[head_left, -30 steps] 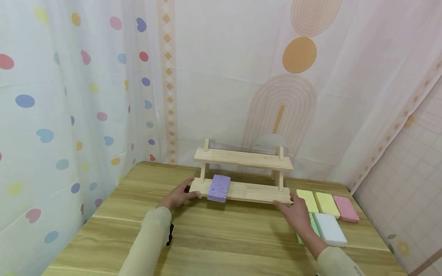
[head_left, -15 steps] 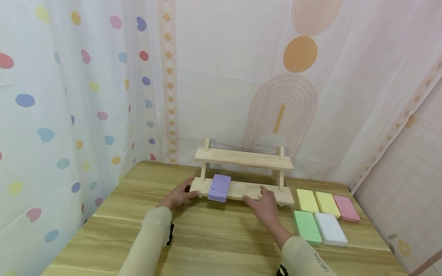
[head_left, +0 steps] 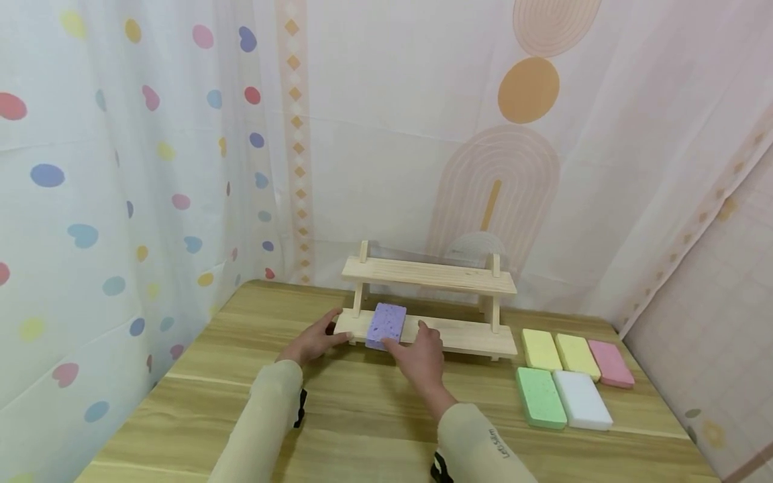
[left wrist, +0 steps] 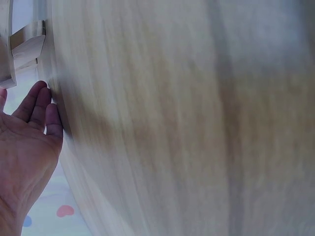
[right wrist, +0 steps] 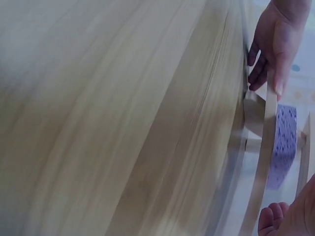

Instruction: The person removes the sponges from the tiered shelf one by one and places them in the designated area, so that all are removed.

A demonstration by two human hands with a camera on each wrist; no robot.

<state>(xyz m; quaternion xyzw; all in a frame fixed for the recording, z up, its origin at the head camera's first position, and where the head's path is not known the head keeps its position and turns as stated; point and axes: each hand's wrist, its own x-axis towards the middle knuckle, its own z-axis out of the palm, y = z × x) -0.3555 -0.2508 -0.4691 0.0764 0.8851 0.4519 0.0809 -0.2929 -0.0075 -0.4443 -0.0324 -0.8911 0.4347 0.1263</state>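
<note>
A two-tier wooden shelf rack [head_left: 459, 335] stands at the back of the table. On the left part of its lower board lies a purple speckled sponge [head_left: 386, 323], overhanging the front edge. My left hand [head_left: 311, 340] holds the left end of that board, thumb at its front edge and fingers below, as the right wrist view shows. In the left wrist view the left hand [left wrist: 27, 147] has its fingers stretched near the tabletop. My right hand [head_left: 419, 359] is at the sponge's right side, thumb tip at its front corner, fingers bent over the board and apart from the sponge.
To the right lie two yellow sponges [head_left: 541, 349], a pink sponge [head_left: 610, 363], a green sponge [head_left: 541, 397] and a white sponge [head_left: 582, 400]. The wooden table [head_left: 338, 429] meets patterned curtains [head_left: 386, 168] behind and at the sides.
My right hand has let go of the board's right end and moved left along its front to the purple sponge. My left hand has stayed at the left end.
</note>
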